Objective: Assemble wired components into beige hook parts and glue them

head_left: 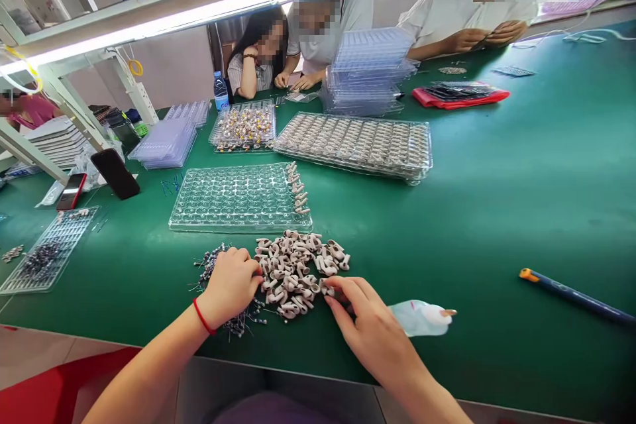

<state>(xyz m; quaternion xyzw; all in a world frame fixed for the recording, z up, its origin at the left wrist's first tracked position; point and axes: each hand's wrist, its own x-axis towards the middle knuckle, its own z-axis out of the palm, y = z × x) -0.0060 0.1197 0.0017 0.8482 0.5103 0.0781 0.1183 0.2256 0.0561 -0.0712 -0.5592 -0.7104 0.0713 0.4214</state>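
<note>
A heap of beige earbud shells [291,271] lies on the green table in front of me. My right hand [370,324] pinches one earbud shell [325,287] at the heap's right edge, between thumb and fingers. My left hand [231,285], with a red string on the wrist, has its fingers curled together at the heap's left side; what they hold, if anything, is hidden. Under and around it lie small dark components with thin wire leads [241,323]. Beyond the heap, a clear compartment tray [228,197] carries a column of shells [298,189] along its right side.
A soft glue bottle [422,318] lies beside my right hand, a blue pen-like tool [571,293] farther right. Behind stand filled shell trays [355,146], stacked clear trays [368,73] and a tray of white-and-yellow parts [243,126]. Phones [115,172] rest at left. Co-workers sit opposite.
</note>
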